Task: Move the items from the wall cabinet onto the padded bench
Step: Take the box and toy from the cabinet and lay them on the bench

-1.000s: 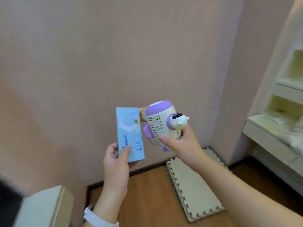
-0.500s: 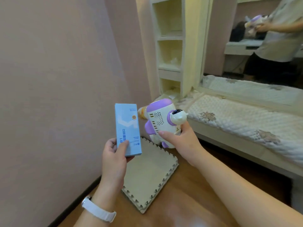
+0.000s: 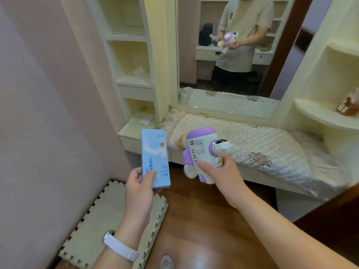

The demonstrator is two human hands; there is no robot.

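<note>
She had swung from the bare wall to face the quilted cream padded desk (image 3: 242, 140), left hand (image 3: 139, 189) gripping the tall pale-blue cardboard box (image 3: 155, 160), right hand (image 3: 219, 175) clutching the purple-and-white plastic rocket toy (image 3: 198, 150), both near it, ready for setting down.

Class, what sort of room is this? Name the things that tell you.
Probably a bedroom or dressing nook at home: a quilted padded bench, a big wall mirror above it, and cream built-in shelves beside.
</note>
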